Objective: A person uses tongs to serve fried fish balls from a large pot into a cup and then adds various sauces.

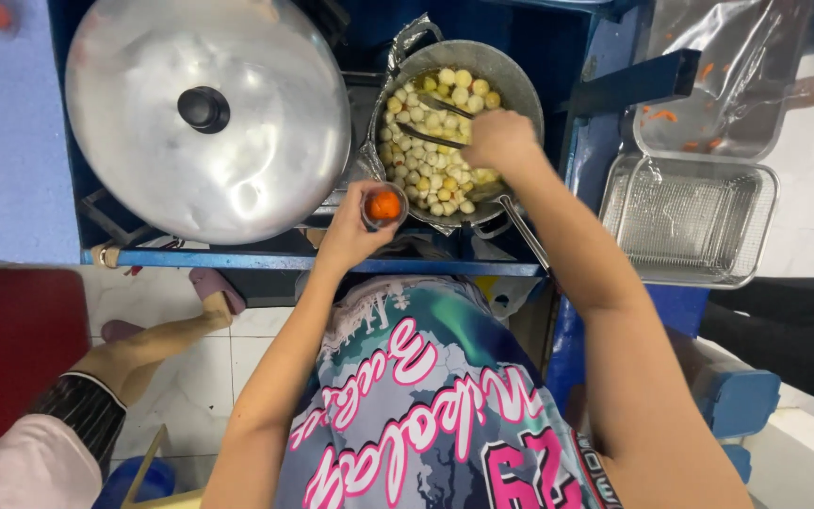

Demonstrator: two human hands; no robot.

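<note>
Over the round metal pot (520,80) of pale yellow and cream food balls (431,151), the right hand (499,139) is closed in a fist around a pair of dark metal tongs (431,138). The tongs' two arms reach leftward from the hand across the balls, spread apart at their far ends. Whether they grip a ball cannot be told.

Just in front of the pot, at its near rim, the left hand (355,226) holds a small clear cup (383,205), its fingers curled around the wall. Orange-red sauce shows inside the cup, seen from above. The cup sits just outside the pot's rim, close to the balls but apart from them.

To the left of the pot lies a large domed metal lid (266,141) with a black knob (203,108) at its centre; the lid's edge comes near the pot. Both rest in a blue cart frame (313,261), whose front bar runs below the pot and under the left hand.

To the right of the pot, past a blue upright, sits a rectangular wire-mesh basket (690,221), and behind it a clear plastic sheet (727,75) with orange bits. Below and left of the pot, on white floor tiles, another person's foot in a sandal (214,292) shows.
</note>
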